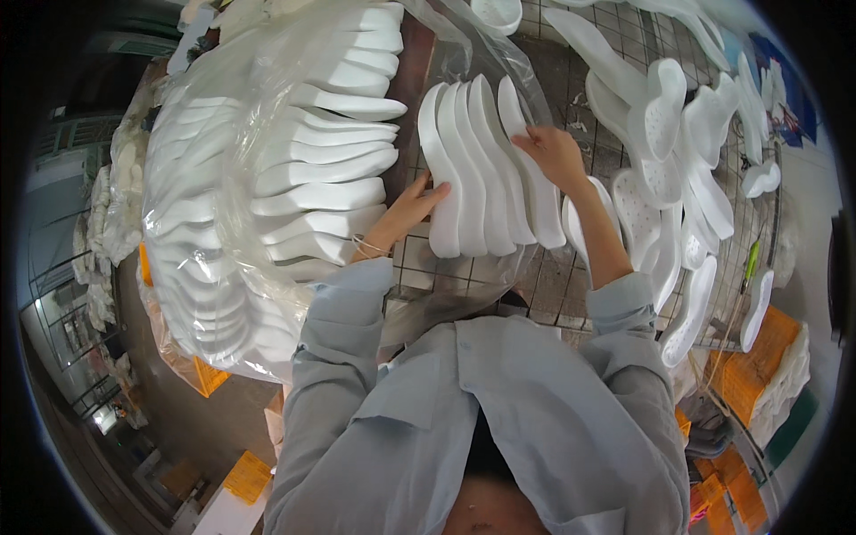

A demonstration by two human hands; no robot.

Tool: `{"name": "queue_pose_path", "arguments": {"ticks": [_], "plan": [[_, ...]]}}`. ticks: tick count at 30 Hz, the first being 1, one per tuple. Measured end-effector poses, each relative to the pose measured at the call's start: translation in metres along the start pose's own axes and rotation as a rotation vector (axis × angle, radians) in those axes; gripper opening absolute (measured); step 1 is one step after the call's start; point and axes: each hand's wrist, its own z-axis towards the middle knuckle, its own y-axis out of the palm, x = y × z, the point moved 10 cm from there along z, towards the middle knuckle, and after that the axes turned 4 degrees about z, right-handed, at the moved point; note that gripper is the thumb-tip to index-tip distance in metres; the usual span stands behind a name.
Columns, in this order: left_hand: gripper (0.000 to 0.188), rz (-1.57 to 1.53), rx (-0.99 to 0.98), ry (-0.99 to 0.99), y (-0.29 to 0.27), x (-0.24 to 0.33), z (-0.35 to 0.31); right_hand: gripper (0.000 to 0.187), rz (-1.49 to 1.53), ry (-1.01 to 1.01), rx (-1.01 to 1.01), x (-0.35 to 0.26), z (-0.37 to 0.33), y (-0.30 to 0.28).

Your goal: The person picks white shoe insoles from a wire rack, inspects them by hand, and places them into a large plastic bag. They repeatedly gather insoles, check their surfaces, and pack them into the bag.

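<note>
A row of several white foam shoe soles stands on edge, side by side, in front of me. At the row's left end my left hand is closed against the outermost sole, its thumb lying over the sole's edge and some fingers hidden. The upper part of the rightmost sole is pinched by the fingers of my right hand. A narrow gap separates that sole from its neighbours.
To the left, a large clear plastic bag holds stacked rows of white soles. Loose soles lie heaped on a wire-grid surface at right. Orange crates stand at lower right, and a green-handled tool lies near the grid's right edge.
</note>
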Motion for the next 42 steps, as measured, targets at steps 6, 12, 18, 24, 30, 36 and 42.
{"name": "queue_pose_path", "arguments": {"ticks": [6, 12, 18, 24, 30, 36, 42], "plan": [[0.077, 0.388, 0.093, 0.312, 0.025, 0.006, 0.029, 0.137, -0.328, 0.23, 0.162, -0.02, 0.015, 0.042], [0.06, 0.607, -0.062, 0.411, 0.012, 0.071, -0.037, 0.136, -0.201, 0.341, 0.122, 0.023, 0.051, 0.019], [0.087, 1.69, 1.083, 0.438, -0.148, 0.203, -0.138, 0.081, 0.89, 0.338, 0.078, 0.081, 0.038, -0.045], [0.103, 1.42, 0.976, 0.083, -0.241, 0.153, -0.1, 0.041, 1.607, 0.178, 0.315, 0.084, 0.017, -0.083], [0.039, 0.27, 0.46, 0.11, -0.285, 0.218, -0.099, 0.068, 1.239, -0.107, -0.068, -0.079, -0.017, -0.027], [0.014, 0.359, 0.562, 0.286, -0.275, 0.349, -0.157, 0.093, 0.476, -0.517, -0.357, -0.309, 0.07, 0.039], [0.014, 0.343, 0.637, 0.584, -0.258, 0.386, -0.164, 0.068, -0.12, -0.76, -0.215, -0.458, 0.239, 0.097]]}}
